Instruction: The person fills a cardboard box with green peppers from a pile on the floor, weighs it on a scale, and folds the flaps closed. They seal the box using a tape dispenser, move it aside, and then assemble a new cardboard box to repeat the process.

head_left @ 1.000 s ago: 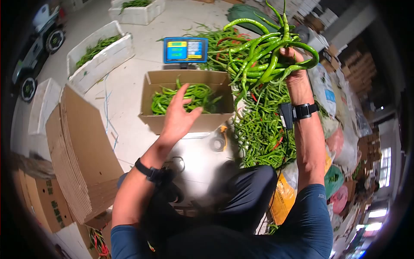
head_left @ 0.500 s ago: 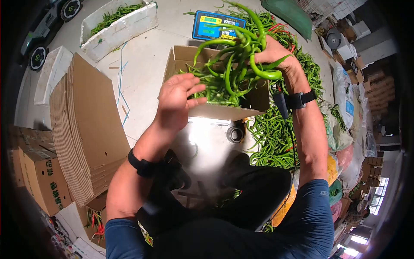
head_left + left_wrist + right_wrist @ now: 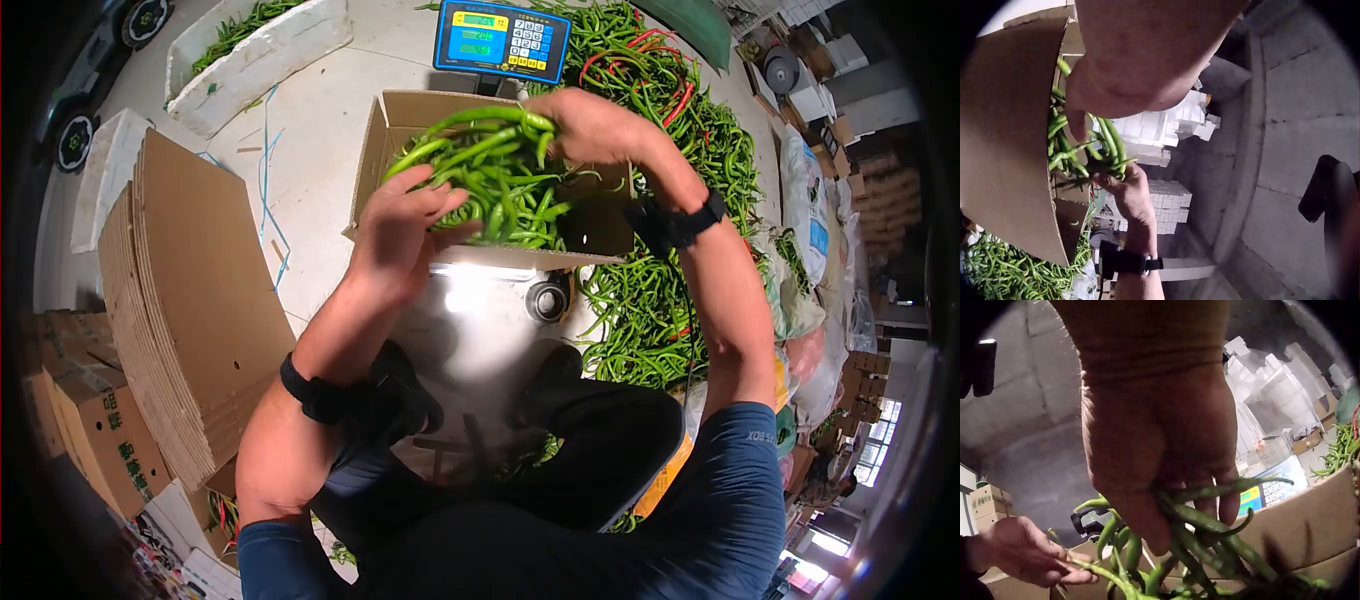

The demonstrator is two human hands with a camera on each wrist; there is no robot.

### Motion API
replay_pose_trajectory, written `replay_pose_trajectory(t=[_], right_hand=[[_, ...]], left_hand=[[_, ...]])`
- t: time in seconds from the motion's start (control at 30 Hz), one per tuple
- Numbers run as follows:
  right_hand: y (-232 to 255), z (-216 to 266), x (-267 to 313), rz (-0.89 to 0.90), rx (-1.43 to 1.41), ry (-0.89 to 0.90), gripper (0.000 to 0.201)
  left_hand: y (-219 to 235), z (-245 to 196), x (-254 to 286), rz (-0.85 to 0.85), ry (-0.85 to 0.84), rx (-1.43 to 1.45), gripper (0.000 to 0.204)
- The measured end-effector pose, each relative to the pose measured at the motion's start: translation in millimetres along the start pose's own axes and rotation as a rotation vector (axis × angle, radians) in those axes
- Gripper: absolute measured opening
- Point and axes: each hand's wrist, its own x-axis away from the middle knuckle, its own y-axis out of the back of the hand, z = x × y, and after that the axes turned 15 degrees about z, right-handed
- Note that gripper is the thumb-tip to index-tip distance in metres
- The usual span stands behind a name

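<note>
Item: green chilli bunch (image 3: 490, 138) — over the open cardboard carton (image 3: 405, 112), which holds more chillies. 
Right hand (image 3: 597, 126): fingers curled round the bunch. 
Left hand (image 3: 398, 232): at the carton's near left, fingers loosely extended, apart from the right; contact with the chillies I cannot confirm. 
Scale display (image 3: 503, 42): lit, behind the carton. 
Chilli heap (image 3: 640, 335): on the floor, right. 
Hazards, as I judge them — long curved pods could snag on the rim and spill if the grip loosens unevenly; tight squeezing could snap some; a bumped wall could shift the carton.
</note>
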Motion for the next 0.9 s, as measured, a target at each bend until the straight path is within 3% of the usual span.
replay_pose_trajectory(t=[0.03,0.1,0.23,0.3,0.33,0.43,0.53,0.57,0.6,0.63,0.7,0.73,0.77,0.83,0.9], right_hand=[[-10.9,-12.0,5.8,-0.084,0.04,0.055,0.045],[-13.2,-15.5,24.6,-0.063,-0.096,-0.07,0.044],[-31.1,-44.1,36.5,-0.18,-0.162,-0.103,0.038],[-59.8,-34.5,43.0,-0.323,0.018,-0.112,0.034],[-76.5,-32.9,41.0,-0.395,0.102,-0.033,0.041],[-106.6,-17.2,41.0,-0.355,0.199,0.088,0.051],[-117.1,-12.3,51.3,-0.289,0.188,0.056,0.049],[-114.7,-9.8,56.7,-0.29,0.187,0.056,0.049],[-111.4,-6.4,63.4,-0.181,0.315,-0.04,0.049],[-108.4,-3.6,68.4,-0.07,0.441,-0.139,0.049],[-109.1,-6.3,71.3,-0.055,0.4,-0.177,0.048],[-115.4,-13.1,70.7,-0.109,0.231,-0.064,0.048],[-119.4,-16.4,70.6,-0.161,0.061,0.049,0.049],[-116.3,-13.3,68.4,-0.135,-0.057,0.063,0.044],[-104.3,-14.6,64.7,-0.014,-0.373,0.092,0.038]], left_hand=[[1.2,-1.2,-1.7,0.0,0.002,0.001,0.046],[3.5,-4.6,-2.8,-0.167,-0.137,-0.03,0.051],[6.9,-16.1,-5.3,-0.198,-0.085,-0.09,0.051],[12.2,-19.4,-5.2,-0.247,-0.131,-0.236,0.045],[15.7,-21.0,-6.6,-0.251,-0.131,-0.236,0.045],[24.1,-21.4,-11.1,-0.311,-0.204,-0.334,0.04],[26.8,-19.5,-13.6,-0.331,-0.164,-0.357,0.042],[25.6,-17.5,-12.1,-0.299,-0.158,-0.585,0.043],[24.0,-14.9,-10.7,-0.261,-0.149,-0.812,0.045],[22.1,-13.5,-9.3,-0.254,-0.146,-0.812,0.045],[17.2,-12.6,-6.5,0.015,-0.326,-1.234,0.048],[13.7,-7.8,-9.1,0.083,-0.397,-1.491,0.049],[10.2,-0.6,-14.5,0.085,-0.398,-1.489,0.049],[6.6,14.2,-27.8,0.224,-0.522,-1.869,0.046],[10.1,22.1,-32.7,0.248,-0.576,-1.93,0.038]])
